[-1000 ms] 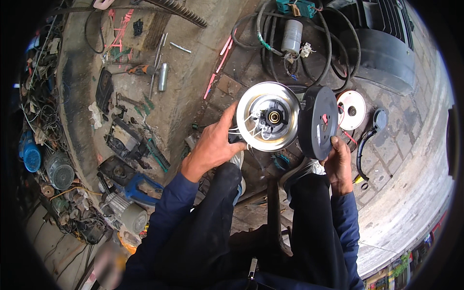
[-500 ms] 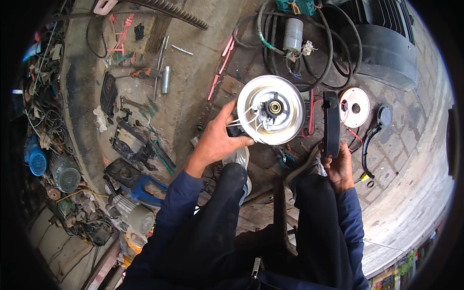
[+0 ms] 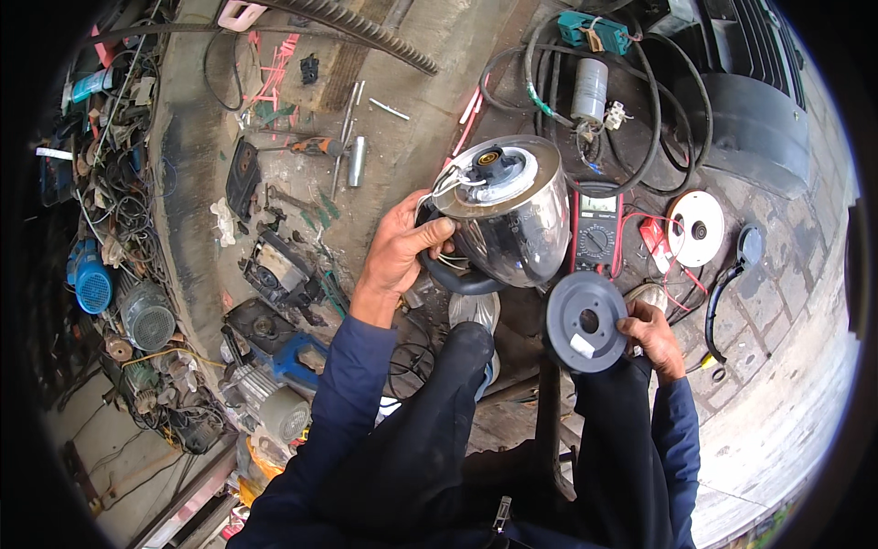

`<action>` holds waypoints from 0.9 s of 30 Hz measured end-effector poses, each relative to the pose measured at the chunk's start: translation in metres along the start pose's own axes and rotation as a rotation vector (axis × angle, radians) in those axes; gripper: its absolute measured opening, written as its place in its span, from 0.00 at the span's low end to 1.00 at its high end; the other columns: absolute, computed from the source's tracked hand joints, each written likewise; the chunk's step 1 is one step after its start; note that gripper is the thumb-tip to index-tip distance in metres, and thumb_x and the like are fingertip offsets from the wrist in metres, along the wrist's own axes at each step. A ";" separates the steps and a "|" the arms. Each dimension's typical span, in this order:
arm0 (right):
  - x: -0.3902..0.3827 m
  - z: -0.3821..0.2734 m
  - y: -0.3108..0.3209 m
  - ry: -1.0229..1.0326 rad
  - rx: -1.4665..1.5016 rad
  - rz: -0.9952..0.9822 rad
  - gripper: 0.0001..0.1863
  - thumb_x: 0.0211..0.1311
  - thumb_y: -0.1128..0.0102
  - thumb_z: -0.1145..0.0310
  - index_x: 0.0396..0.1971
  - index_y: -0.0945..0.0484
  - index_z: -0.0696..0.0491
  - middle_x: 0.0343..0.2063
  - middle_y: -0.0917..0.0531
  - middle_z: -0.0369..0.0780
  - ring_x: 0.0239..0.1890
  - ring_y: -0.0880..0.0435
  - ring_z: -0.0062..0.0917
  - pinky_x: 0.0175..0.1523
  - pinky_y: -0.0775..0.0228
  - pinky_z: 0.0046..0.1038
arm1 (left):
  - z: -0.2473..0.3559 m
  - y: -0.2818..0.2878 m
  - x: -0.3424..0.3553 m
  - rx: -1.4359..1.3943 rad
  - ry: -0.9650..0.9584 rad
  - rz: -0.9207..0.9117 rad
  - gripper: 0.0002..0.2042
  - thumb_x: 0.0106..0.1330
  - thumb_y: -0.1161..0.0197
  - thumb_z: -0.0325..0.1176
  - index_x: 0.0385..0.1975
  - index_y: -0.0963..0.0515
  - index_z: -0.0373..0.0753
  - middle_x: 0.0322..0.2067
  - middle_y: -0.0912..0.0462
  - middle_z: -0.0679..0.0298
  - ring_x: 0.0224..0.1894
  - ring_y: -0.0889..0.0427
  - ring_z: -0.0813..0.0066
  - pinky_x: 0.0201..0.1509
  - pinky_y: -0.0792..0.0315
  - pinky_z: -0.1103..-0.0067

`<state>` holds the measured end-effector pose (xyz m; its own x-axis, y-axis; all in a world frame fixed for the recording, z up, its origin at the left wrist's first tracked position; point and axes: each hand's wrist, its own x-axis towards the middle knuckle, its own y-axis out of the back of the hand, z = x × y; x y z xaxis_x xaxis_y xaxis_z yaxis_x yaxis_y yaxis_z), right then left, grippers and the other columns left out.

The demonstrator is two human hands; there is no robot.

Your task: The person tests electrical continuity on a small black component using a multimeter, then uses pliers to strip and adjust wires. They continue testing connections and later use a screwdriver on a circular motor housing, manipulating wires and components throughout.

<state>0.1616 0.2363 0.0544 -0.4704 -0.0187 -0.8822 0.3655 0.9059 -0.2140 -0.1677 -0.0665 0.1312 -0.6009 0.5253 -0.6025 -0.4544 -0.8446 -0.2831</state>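
My left hand (image 3: 395, 261) is closed around the dark handle side of a shiny metal electric kettle (image 3: 521, 233), tilted with its opened underside up. A black round connector (image 3: 494, 163) sits in the middle of that underside, with pale wires coming out beside my thumb. In my right hand (image 3: 657, 340) is a dark grey round base cover (image 3: 569, 316), pinched by its rim; it has a centre hole and a small white label. The cover is apart from the kettle, to its lower right. Beyond it lies a red and dark multimeter (image 3: 596, 224) with red leads.
A white disc with an orange rim (image 3: 698, 229) and a curved black strip (image 3: 721, 320) lie at right. Farther off are coiled black cable (image 3: 654, 146), a grey cylinder (image 3: 591, 90) and a large dark motor (image 3: 745, 128). Tools, including an orange-handled screwdriver (image 3: 315, 146), and scrap parts cover the left.
The kettle has tipped, so its shiny side now shows as well as its underside. The cover has moved left and nearer, turning from edge-on to face up. The multimeter has come into view.
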 end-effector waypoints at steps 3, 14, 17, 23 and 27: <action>0.007 -0.012 -0.016 -0.026 -0.226 -0.023 0.18 0.58 0.28 0.64 0.41 0.18 0.62 0.31 0.14 0.39 0.31 0.17 0.22 0.38 0.24 0.27 | 0.002 0.010 0.000 -0.041 -0.009 -0.029 0.24 0.71 0.24 0.33 0.61 0.24 0.29 0.40 0.13 0.60 0.29 0.21 0.81 0.38 0.23 0.80; 0.059 0.010 -0.063 0.325 -0.860 -0.010 0.31 0.55 0.26 0.56 0.47 0.22 0.69 0.37 0.13 0.65 0.44 0.12 0.61 0.51 0.19 0.49 | 0.002 0.018 0.001 -0.083 0.019 -0.059 0.19 0.73 0.27 0.36 0.54 0.22 0.30 0.40 0.13 0.58 0.29 0.23 0.80 0.39 0.23 0.75; 0.069 0.017 -0.072 0.306 -1.027 -0.033 0.31 0.55 0.26 0.57 0.48 0.26 0.67 0.37 0.14 0.65 0.41 0.13 0.63 0.50 0.18 0.53 | 0.007 0.014 -0.001 -0.049 0.031 -0.051 0.20 0.72 0.26 0.36 0.55 0.22 0.30 0.40 0.13 0.59 0.28 0.23 0.81 0.39 0.24 0.75; 0.066 0.022 -0.083 0.400 -1.185 -0.006 0.27 0.57 0.26 0.59 0.45 0.27 0.63 0.36 0.13 0.61 0.41 0.11 0.59 0.48 0.17 0.53 | 0.022 -0.013 -0.005 0.080 0.073 0.053 0.25 0.66 0.21 0.31 0.59 0.23 0.29 0.39 0.12 0.62 0.27 0.21 0.84 0.31 0.26 0.84; 0.049 -0.006 -0.088 0.402 -1.065 0.091 0.27 0.62 0.26 0.60 0.52 0.26 0.63 0.42 0.13 0.58 0.39 0.11 0.54 0.46 0.16 0.48 | 0.026 -0.032 -0.014 0.143 0.051 0.132 0.29 0.64 0.20 0.28 0.63 0.25 0.27 0.37 0.12 0.65 0.27 0.19 0.86 0.28 0.28 0.88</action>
<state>0.1016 0.1581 0.0327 -0.7705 0.0280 -0.6368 -0.3656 0.7990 0.4775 -0.1621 -0.0445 0.1681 -0.6292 0.4020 -0.6652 -0.4650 -0.8805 -0.0923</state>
